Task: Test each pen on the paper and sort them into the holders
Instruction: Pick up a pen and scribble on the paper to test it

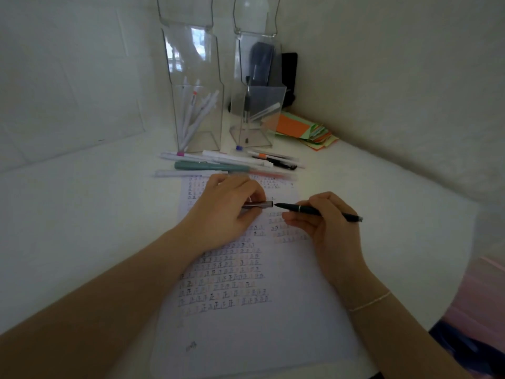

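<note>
Starting with the big stuff: white desk [382, 187] in a corner, with the paper [246, 332] lying flat on it, already covered in rows of small test marks. Behind it are two clear holders, the left holder [196, 105] with a bunch of white pens in it and the right holder [257, 110] with only a couple. A loose pile of pens [226, 162] lies between the holders and the top edge of the paper, so plenty left to sort by the look of it.

Both hands hang just over the sheet. Right hand [328, 225] has its fingers wrapped around the black pen [317, 211] about mid-barrel, tip pointing left. Left hand [226, 209] is pinching the cap [258, 205], open end facing the tip, the two just apart. Can't tell if the cap is coming off or going on.

Handling-wise, I'd guess the pen is light, stiff and a bit slick, being smooth plastic. Gripping the barrel near the tip gives best control for scribbling. The cap is tiny and easy to fumble, so pinch it by the sides.
</note>
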